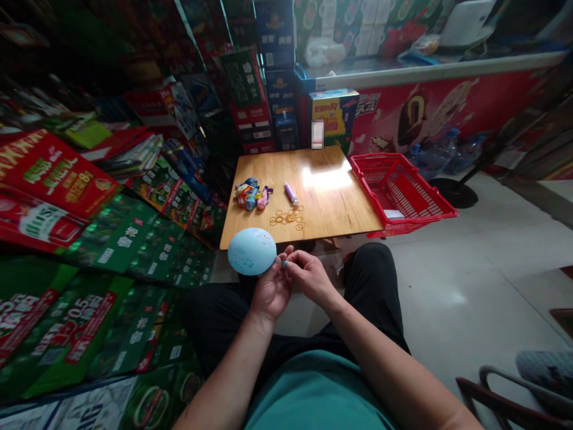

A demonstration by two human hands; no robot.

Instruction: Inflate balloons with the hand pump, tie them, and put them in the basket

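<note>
Right now the left hand [271,292] is closed around the lower side of an inflated pale blue balloon [251,251] printed with pink paw-like marks, while the right hand [308,276] pinches its teal neck [284,263] between the fingers, just beside the left hand. Both hands and the balloon are held over the person's lap, just off the near edge of a honey-toned wooden table [331,209]. Black trousers [371,280] and a teal shirt [313,388] fill the view beneath them. On the tabletop lies a small heap of deflated balloons [250,194] in mixed colours, beside a lilac-and-white tube [290,193] and a scatter of small rubber bands [286,218]. A red plastic shopping basket [403,191] sits against the table's right edge. Printed cartons [244,77] are stacked beyond the table, more boxes [111,239] are banked along the left, and a counter [447,107] with ice-cream advertising runs across the back. A dark chair frame [505,400] shows at the lower right.
</note>
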